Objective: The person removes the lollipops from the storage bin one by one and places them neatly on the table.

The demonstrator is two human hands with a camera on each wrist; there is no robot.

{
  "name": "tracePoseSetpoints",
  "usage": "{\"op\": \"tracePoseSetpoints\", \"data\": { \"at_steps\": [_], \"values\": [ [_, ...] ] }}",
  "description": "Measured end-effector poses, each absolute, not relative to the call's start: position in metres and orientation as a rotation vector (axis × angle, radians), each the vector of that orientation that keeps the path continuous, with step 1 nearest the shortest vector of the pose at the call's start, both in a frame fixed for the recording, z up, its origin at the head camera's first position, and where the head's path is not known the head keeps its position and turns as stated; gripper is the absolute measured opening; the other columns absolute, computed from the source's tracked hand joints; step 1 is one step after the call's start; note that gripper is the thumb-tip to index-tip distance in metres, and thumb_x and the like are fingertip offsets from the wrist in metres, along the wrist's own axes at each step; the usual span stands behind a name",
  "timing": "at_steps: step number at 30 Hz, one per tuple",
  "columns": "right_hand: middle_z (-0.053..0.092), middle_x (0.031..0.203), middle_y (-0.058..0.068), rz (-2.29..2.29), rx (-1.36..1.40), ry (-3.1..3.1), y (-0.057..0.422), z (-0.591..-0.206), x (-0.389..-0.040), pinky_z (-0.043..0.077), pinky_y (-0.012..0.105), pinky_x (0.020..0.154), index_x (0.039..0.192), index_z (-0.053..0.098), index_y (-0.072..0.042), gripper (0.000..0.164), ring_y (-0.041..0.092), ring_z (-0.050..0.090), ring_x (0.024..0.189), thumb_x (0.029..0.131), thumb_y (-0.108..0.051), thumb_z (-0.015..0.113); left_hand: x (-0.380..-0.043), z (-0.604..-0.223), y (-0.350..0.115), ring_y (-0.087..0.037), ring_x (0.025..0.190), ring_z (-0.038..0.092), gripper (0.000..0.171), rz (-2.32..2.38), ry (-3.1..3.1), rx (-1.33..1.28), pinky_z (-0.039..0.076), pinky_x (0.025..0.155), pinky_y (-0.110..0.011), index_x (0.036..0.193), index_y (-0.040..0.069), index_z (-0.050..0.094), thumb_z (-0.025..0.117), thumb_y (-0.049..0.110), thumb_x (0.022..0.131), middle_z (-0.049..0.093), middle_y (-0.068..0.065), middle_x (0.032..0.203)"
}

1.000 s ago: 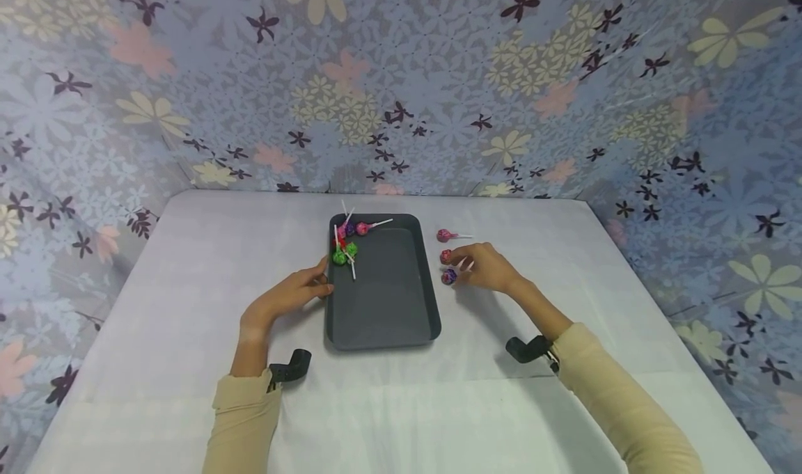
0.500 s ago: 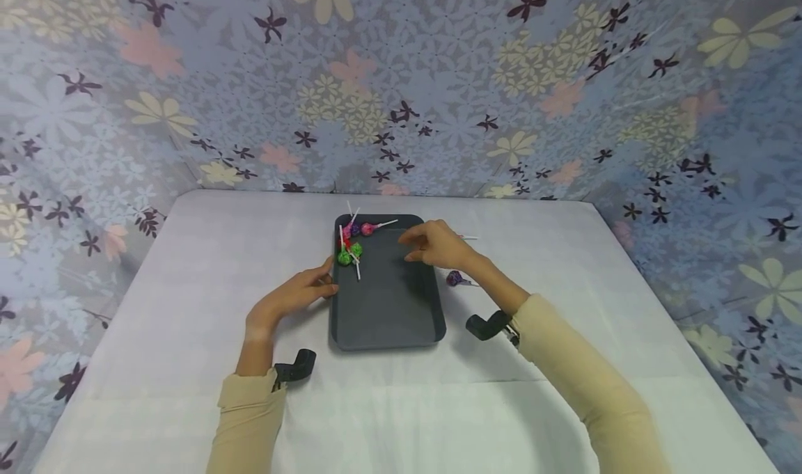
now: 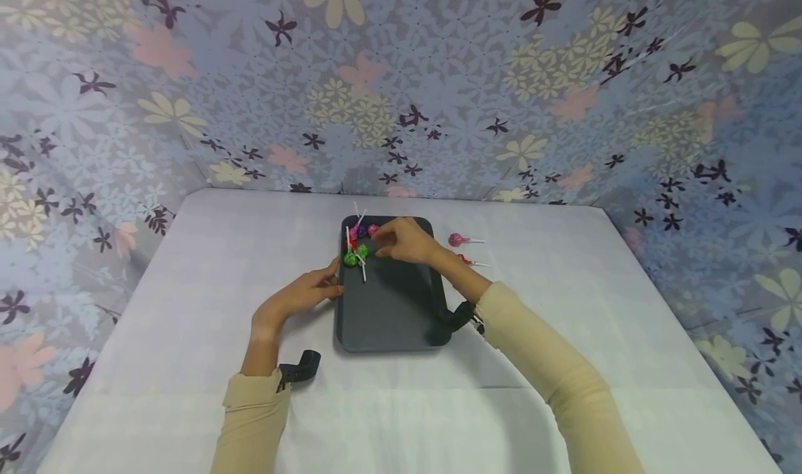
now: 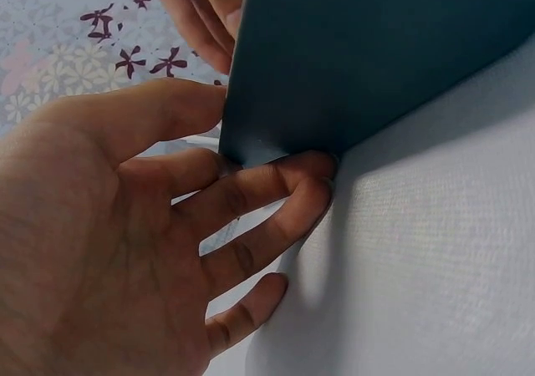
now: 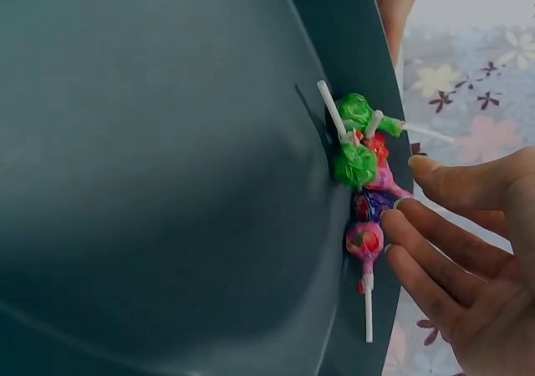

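A dark grey tray [image 3: 391, 324] lies on the white cloth. Along its left wall my left hand [image 3: 299, 297] holds the edge; in the left wrist view the thumb meets the rim and bent fingertips [image 4: 313, 184] meet the lower edge. Over the tray's far part is my right hand [image 3: 406, 240], fingers loosely bent, with nothing seen between them. Just beside it, in the far left corner, several wrapped lollipops lie bunched: two green ones [image 5: 355, 165], a purple one [image 5: 373, 203], a pink one [image 5: 365, 240] and a red one, partly covered.
Right of the tray lie a pink lollipop [image 3: 456, 239] and a red lollipop [image 3: 465, 259], the latter partly behind the right forearm. A black wrist camera [image 3: 460, 316] overlaps the tray's right side. Flowered cloth [image 3: 401, 98] rises behind the table.
My right hand has moved left, from the loose lollipops to above the tray's far left corner. The purple lollipop at the right is now hidden. My left hand keeps its place at the tray.
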State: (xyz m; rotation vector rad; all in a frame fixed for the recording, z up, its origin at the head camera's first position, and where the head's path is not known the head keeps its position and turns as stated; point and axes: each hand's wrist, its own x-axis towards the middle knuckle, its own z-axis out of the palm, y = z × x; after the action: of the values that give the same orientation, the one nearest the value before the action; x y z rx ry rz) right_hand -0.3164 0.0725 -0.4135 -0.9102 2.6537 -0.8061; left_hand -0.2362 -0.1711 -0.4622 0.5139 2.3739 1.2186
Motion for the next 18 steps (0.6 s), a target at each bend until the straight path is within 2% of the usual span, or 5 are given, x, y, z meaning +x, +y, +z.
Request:
{"op": "tracePoseSetpoints", "data": {
  "at_steps": [12,14,16,18],
  "values": [
    [0.071,0.115,0.014,-0.921,-0.733,2.632,0.056,-0.431,-0.329,0.055,0.031,0.089,0.115,0.071,-0.001,0.031,0.024,0.069,0.105,0.085,-0.008,0.075,-0.236,-0.463,-0.17,-0.029,0.105,0.063,0.069,1.217,2.404,0.525,0.047,0.095,-0.048,0.154,-0.002,0.017,0.051,0.024,0.1,0.061,-0.023,0.121],
    [0.072,0.113,0.013,-0.901,-0.711,2.648,0.054,-0.435,-0.331,0.055,0.033,0.09,0.115,0.071,-0.001,0.031,0.024,0.069,0.104,0.085,-0.009,0.076,-0.235,-0.463,-0.17,-0.029,0.105,0.063,0.069,1.219,2.408,0.527,0.048,0.094,-0.047,0.154,-0.002,0.017,0.051,0.023,0.099,0.061,-0.022,0.119],
    [0.073,0.11,0.013,-0.879,-0.699,2.659,0.052,-0.438,-0.331,0.049,0.037,0.1,0.114,0.072,-0.001,0.031,0.025,0.069,0.102,0.085,-0.01,0.076,-0.235,-0.463,-0.17,-0.029,0.104,0.063,0.069,1.222,2.408,0.526,0.048,0.093,-0.046,0.154,-0.002,0.018,0.051,0.022,0.099,0.061,-0.022,0.118],
    [0.074,0.106,0.013,-0.848,-0.705,2.673,0.051,-0.441,-0.33,0.046,0.041,0.102,0.113,0.072,-0.001,0.031,0.025,0.07,0.099,0.085,-0.012,0.076,-0.234,-0.463,-0.17,-0.028,0.103,0.062,0.069,1.221,2.405,0.526,0.049,0.091,-0.045,0.153,-0.003,0.018,0.051,0.022,0.099,0.061,-0.022,0.116]
  ]
}}
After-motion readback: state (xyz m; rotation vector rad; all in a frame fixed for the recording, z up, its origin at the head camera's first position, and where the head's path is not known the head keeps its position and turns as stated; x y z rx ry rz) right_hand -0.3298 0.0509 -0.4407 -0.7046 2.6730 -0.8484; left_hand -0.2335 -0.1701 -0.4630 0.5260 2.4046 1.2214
